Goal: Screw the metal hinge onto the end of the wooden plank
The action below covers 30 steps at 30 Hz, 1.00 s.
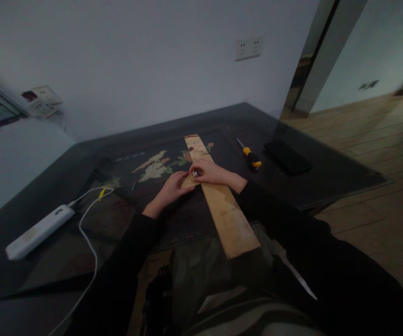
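A long light wooden plank (226, 213) lies across the dark glass-topped table (330, 172), its near end sticking out over my lap. My left hand (172, 188) rests against the plank's left edge with fingers on the wood. My right hand (210, 172) lies on top of the plank and pinches a small shiny metal piece (195, 173) at its fingertips. Both hands meet at the plank's middle. What the small piece is cannot be made out.
A yellow-and-black screwdriver (249, 157) and a black phone (287, 157) lie right of the plank. A white power bank (38, 231) with a white cable (87, 224) sits at the left. The wall has sockets (248, 47). Wooden floor (379, 140) lies to the right.
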Motion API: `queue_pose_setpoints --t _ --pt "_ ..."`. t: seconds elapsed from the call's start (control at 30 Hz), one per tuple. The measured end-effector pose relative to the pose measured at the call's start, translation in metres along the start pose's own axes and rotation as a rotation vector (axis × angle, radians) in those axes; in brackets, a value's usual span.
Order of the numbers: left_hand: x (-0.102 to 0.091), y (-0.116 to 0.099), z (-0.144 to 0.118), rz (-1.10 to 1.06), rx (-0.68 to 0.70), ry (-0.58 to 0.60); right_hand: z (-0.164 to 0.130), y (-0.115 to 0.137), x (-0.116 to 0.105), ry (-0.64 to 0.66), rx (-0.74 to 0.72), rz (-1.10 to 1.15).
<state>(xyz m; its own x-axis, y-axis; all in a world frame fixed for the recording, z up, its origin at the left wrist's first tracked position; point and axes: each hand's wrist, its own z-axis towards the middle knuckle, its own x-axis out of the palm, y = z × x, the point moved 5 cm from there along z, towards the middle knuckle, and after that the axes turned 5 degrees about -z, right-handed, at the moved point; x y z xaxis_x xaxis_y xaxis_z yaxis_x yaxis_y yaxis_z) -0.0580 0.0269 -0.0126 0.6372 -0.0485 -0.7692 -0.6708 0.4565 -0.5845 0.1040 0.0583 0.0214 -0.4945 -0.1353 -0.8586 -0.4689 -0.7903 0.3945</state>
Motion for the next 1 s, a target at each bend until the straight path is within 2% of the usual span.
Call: queue_pose_setpoints --t 0.37,0.53,0.67,0.8,0.9,1.0 --pt "0.003 -0.003 0.000 0.074 0.033 0.013 -0.001 0.000 -0.003 -0.021 0.000 0.090" --pt "-0.008 0.009 -0.001 0.134 0.035 0.001 0.000 -0.003 -0.001 -0.027 0.009 0.109" --pt "-0.029 0.031 -0.003 0.196 -0.025 -0.050 0.000 -0.004 0.000 -0.028 0.023 0.116" --pt "-0.066 0.054 -0.008 0.269 -0.130 -0.202 0.000 -0.003 0.000 -0.020 0.048 0.091" --pt "-0.100 0.076 -0.021 0.338 -0.294 -0.380 -0.001 -0.002 0.000 0.001 0.052 0.089" --pt "-0.126 0.103 -0.043 0.389 -0.551 -0.496 -0.001 -0.001 -0.001 0.009 0.047 0.070"
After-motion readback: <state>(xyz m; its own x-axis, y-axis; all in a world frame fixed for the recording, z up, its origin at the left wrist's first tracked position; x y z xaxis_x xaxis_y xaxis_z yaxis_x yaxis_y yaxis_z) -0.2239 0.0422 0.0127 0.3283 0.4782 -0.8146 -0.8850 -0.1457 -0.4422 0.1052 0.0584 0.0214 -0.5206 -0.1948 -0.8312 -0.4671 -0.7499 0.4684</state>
